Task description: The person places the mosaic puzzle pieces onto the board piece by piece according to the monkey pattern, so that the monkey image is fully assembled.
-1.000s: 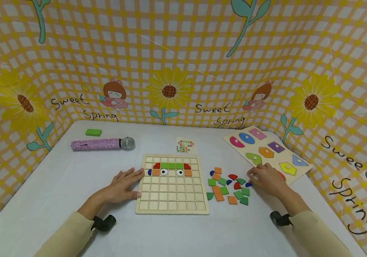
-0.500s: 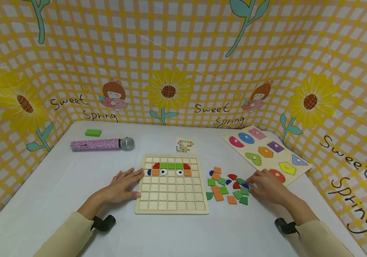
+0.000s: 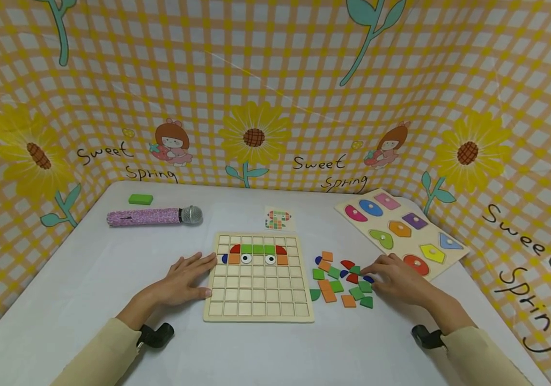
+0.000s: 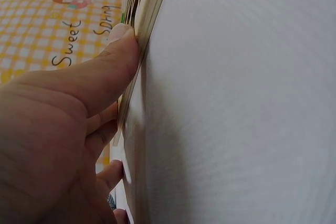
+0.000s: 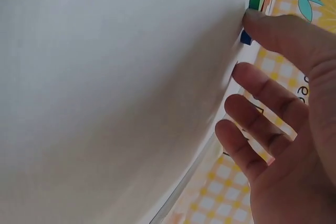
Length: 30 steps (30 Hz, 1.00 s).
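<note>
Board (image 3: 258,281), pale, flat, gridded

Black lettering (image 3: 320,162) on the yellow-checked cloth (image 3: 188,80) reads "Sweet Spring" three times in the head view: left of centre, right of centre, and slanting down the right side. "Sweet" is legible, turned sideways, at upper left of the left wrist view. Partial letters (image 5: 303,90) at right in the right wrist view are illegible.

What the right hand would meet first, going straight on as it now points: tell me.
The right hand would probably meet the green piece just beyond its fingers first; depth is unclear, so they may be touching.
</note>
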### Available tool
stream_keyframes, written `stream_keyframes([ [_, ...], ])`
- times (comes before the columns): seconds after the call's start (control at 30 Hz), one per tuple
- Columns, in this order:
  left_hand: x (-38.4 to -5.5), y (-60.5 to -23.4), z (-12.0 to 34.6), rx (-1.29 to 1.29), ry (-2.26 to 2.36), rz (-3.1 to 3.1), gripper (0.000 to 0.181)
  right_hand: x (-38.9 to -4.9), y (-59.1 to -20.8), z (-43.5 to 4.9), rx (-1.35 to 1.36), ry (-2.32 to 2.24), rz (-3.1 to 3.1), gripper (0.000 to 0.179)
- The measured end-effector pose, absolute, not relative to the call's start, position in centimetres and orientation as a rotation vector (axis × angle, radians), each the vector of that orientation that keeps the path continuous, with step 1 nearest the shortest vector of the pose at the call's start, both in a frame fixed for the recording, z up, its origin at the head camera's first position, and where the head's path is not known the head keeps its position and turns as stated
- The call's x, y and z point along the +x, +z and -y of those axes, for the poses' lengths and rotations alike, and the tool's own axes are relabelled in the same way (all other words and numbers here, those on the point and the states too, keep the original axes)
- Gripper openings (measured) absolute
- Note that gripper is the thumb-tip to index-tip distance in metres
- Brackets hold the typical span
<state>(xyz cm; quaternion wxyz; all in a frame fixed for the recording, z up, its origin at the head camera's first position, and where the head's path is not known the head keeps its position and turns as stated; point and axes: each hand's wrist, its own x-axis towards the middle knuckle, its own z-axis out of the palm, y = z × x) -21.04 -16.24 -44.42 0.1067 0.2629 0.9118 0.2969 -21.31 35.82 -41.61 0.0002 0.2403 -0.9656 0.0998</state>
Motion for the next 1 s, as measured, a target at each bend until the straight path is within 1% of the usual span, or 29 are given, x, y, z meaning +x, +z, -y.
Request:
stream_keyframes([
  [0.67,-21.05,-44.62,16.20,0.777,0.857,-2.702,0.073,-21.16,-41.70,-36.63,0.753,0.249,3.070,0.027],
  [1.0,-21.03,-44.60,16.28,0.772,0.874,-2.689,0.073,-21.14,-41.47,-36.74,0.751,0.275,3.088,0.033],
])
